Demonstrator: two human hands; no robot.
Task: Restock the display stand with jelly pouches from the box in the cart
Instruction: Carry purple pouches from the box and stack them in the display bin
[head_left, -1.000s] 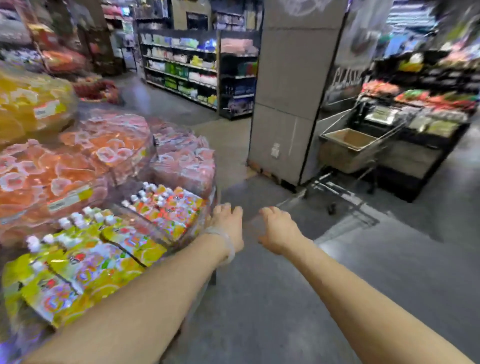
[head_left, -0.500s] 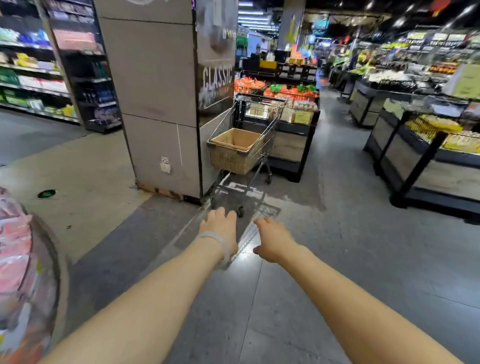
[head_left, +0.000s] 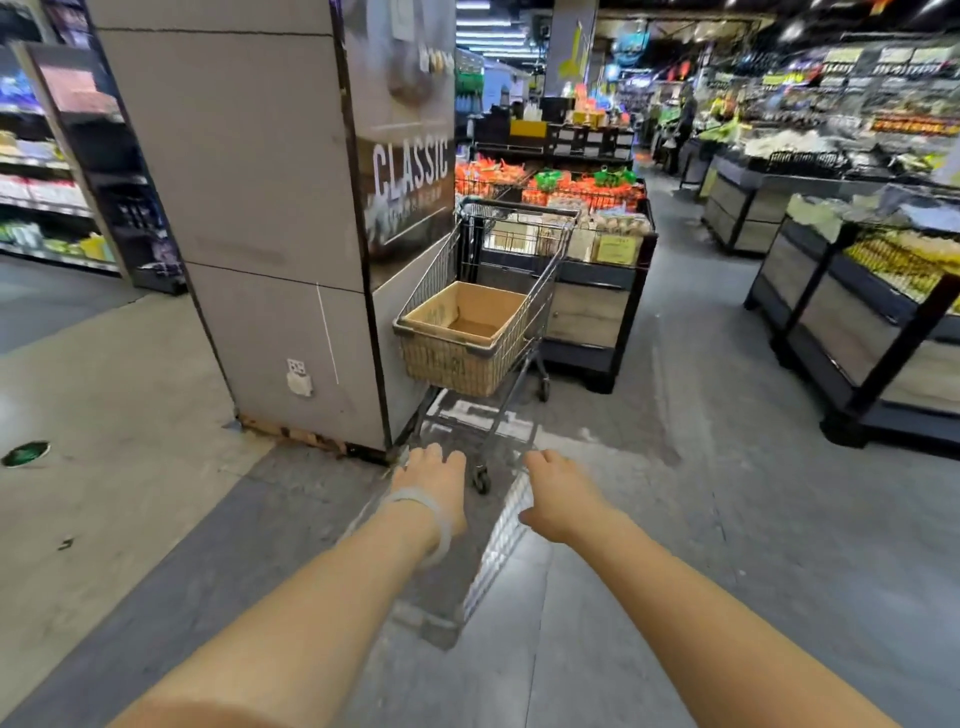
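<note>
A metal shopping cart (head_left: 550, 270) stands ahead beside a grey pillar, its basket holding an open cardboard box (head_left: 457, 332) whose visible inside looks bare. No jelly pouches or display stand are in view. My left hand (head_left: 434, 483), with a pale bracelet on the wrist, and my right hand (head_left: 558, 493) stretch forward over the floor, well short of the cart. Both hold nothing, with fingers bent downward.
The grey pillar (head_left: 249, 208) with a "CLASSIC" sign stands left of the cart. A dark produce stand (head_left: 592, 312) sits right behind the cart, and more stands (head_left: 857, 332) line the right. Shelves (head_left: 57, 197) stand far left. Grey floor (head_left: 701, 519) lies open between me and the cart.
The view has swung right, away from the pouch display, which left the frame. The cart has come nearer and to the centre. Both hands stay held out and hold nothing.
</note>
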